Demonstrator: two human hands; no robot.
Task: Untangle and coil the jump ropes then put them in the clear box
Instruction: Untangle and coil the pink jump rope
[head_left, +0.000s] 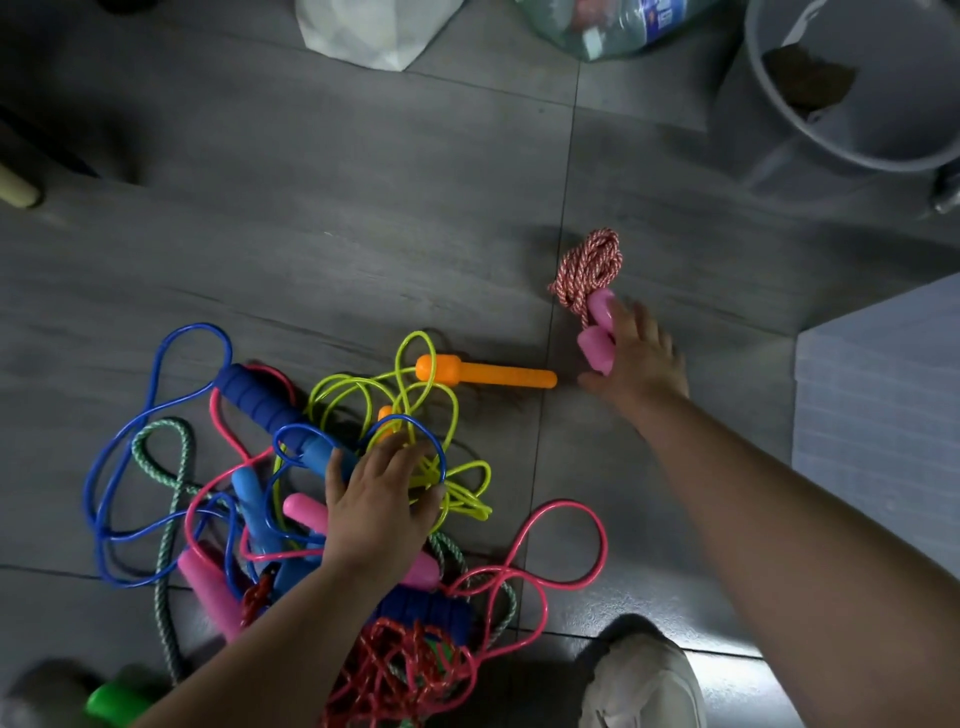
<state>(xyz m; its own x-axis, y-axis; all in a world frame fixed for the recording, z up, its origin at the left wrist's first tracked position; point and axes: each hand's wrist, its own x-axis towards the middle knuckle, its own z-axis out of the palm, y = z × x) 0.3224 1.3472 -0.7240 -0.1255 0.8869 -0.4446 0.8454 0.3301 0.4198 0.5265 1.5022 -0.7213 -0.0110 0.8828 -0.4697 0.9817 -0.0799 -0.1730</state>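
Laid left hand, fingers spread, on tangled ropes on floor. Rested loose-fingered right hand on pink handles of coiled red-white rope, no grip.

The floor is grey with a wood-grain pattern. The coiled rope is twisted red-and-white, with pink handles. The tangle holds a yellow-green cord, an orange handle, a blue cord, a dark blue ribbed handle, a pink cord, a green-and-white braided rope and a red rope. The bucket is grey.
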